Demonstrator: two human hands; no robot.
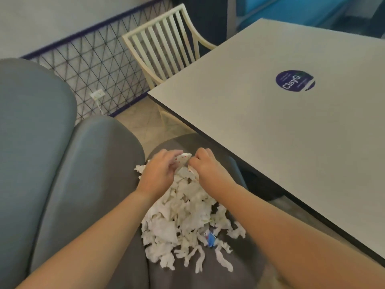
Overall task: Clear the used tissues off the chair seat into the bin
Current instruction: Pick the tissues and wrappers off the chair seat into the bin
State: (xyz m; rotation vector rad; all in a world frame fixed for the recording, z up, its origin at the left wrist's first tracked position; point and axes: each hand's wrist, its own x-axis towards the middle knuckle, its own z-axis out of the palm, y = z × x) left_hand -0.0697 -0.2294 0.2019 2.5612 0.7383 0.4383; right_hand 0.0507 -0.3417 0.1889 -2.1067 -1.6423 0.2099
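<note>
Hands at the far end of the heap: our left hand (160, 170) and right hand (205, 163) both curl their fingers around a spotted tissue (183, 159). Beneath our wrists the used tissues (187, 222) lie piled on the grey chair seat (208, 276), beside the table (291, 132).

Soft, even indoor light, moderately dim, is giving a slightly grey-warm cast. No hard shadows are showing; only a diffuse dark patch is sitting under the table (270, 113) edge. A faint sheen is running along the grey seat back (37, 126). Wide-angle distortion is bending the straight lines near the edges. Overall sharpness is looking soft, with compression smearing; the top corners are blurring most, and the white tissues (187, 222) are losing detail, nearly blowing out.
</note>
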